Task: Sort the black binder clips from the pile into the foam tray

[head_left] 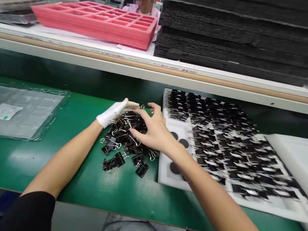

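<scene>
A heap of black binder clips (126, 142) with wire handles lies on the green mat (45, 164). My left hand (114, 112), in a white glove, rests at the heap's far left edge with its fingers touching the clips. My bare right hand (151, 130) lies spread over the top of the heap, fingers apart, pressing on the clips. To the right is a white foam tray (170, 173) with round dark holes; rows of binder clips (226, 139) fill most of it.
A clear plastic bag with a label (13, 111) lies at the left. White foam sheets (306, 160) sit at the far right. On the shelf above are pink foam trays (98, 21), a stack of black foam (244, 36) and a person behind them.
</scene>
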Motion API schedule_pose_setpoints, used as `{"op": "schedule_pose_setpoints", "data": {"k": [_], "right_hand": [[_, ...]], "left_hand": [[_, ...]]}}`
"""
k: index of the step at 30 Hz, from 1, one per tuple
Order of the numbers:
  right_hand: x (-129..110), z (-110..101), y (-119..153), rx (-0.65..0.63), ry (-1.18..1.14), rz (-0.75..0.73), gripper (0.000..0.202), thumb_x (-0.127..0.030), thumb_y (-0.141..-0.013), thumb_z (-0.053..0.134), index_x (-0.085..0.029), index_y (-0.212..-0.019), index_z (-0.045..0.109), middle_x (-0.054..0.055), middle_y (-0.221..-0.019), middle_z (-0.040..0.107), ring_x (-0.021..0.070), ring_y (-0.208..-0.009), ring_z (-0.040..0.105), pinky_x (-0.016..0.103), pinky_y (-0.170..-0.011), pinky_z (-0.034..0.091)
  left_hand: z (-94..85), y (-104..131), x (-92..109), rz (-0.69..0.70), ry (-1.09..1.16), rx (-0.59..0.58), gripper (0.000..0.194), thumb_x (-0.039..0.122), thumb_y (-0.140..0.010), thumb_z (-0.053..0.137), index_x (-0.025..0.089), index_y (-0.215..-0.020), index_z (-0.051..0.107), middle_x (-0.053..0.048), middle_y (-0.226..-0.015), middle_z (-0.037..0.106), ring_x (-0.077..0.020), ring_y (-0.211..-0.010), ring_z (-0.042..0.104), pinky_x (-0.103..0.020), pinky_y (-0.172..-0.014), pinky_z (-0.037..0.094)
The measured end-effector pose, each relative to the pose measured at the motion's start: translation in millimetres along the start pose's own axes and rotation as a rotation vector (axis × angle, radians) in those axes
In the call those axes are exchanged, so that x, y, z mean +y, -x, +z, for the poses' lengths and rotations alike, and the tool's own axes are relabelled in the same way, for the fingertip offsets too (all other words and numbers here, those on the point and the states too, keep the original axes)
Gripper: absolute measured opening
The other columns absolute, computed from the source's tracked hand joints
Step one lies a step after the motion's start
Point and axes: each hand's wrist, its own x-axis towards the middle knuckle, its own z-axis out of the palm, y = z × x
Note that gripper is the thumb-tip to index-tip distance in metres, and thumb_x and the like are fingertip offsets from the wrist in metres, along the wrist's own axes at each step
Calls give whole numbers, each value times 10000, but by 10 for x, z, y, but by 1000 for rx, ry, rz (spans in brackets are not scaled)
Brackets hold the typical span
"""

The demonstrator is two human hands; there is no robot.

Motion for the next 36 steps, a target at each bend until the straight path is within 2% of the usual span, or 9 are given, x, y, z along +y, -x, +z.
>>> {"op": "schedule_pose_setpoints", "data": {"k": [4,9,13,19,24,26,31,34,36], "right_hand": [[210,-230,42,-111,-10,-66,740,-637,-851,780,-360,-1497,551,144,-1593,225,549,-1463,306,830,-1141,283],[423,-375,121,-220,-39,-129,850,-673,-953,653,-363,-1667,311,130,-1619,405,452,-1497,373,771,-1204,290],[501,-381,196,-270,-67,-106,816,-660,-1050,477,-319,-1711,141,90,-1710,300,386,-1549,331,702,-1247,297],[333,-262,462,-134,183,47,688,-578,-1113,226,-148,-1617,413,191,-1668,355,373,-1543,347,669,-1221,340],[123,-92,662,-266,291,85,818,-655,-1094,293,-119,-1700,168,206,-1703,263,389,-1586,236,634,-1257,311],[102,-91,695,-263,331,79,826,-669,-1092,307,-128,-1701,173,187,-1716,235,398,-1592,208,628,-1267,298],[138,-188,854,-76,499,31,736,-615,-1117,278,-80,-1597,439,238,-1660,343,406,-1555,309,611,-1247,334],[121,-153,1041,25,537,-52,723,-608,-1112,312,-73,-1570,478,261,-1622,396,413,-1510,391,607,-1188,413],[78,-85,1178,58,550,-106,720,-606,-1095,397,-70,-1570,472,271,-1616,400,426,-1485,420,604,-1147,448]], "left_hand": [[-32,19,-21,7,-28,-45,807,851,-916,476,182,-1263,763,-136,-1381,703,-372,-1374,592,-547,-1235,393],[-47,76,95,84,-135,-160,717,762,-955,527,195,-1348,724,-125,-1431,672,-352,-1373,595,-509,-1230,404],[-27,119,173,99,-259,-279,655,684,-1001,519,223,-1443,660,-96,-1546,581,-339,-1459,512,-475,-1262,366],[90,128,122,109,-248,-274,742,712,-1012,470,199,-1543,548,-119,-1622,490,-330,-1515,445,-483,-1297,315],[120,173,226,62,-361,-373,602,600,-1041,523,234,-1515,581,-78,-1620,500,-306,-1536,415,-465,-1331,250],[100,158,201,73,-336,-374,589,591,-1046,519,223,-1499,598,-95,-1605,516,-314,-1522,437,-481,-1324,266],[101,120,147,90,-229,-317,722,668,-1044,444,221,-1611,453,-147,-1632,467,-337,-1501,468,-525,-1292,320],[115,104,217,44,-364,-402,599,598,-1045,520,246,-1528,572,-97,-1641,467,-317,-1551,394,-498,-1338,218],[104,62,216,25,-330,-417,566,589,-1036,548,236,-1470,631,-98,-1615,503,-319,-1543,408,-500,-1340,213]]}}
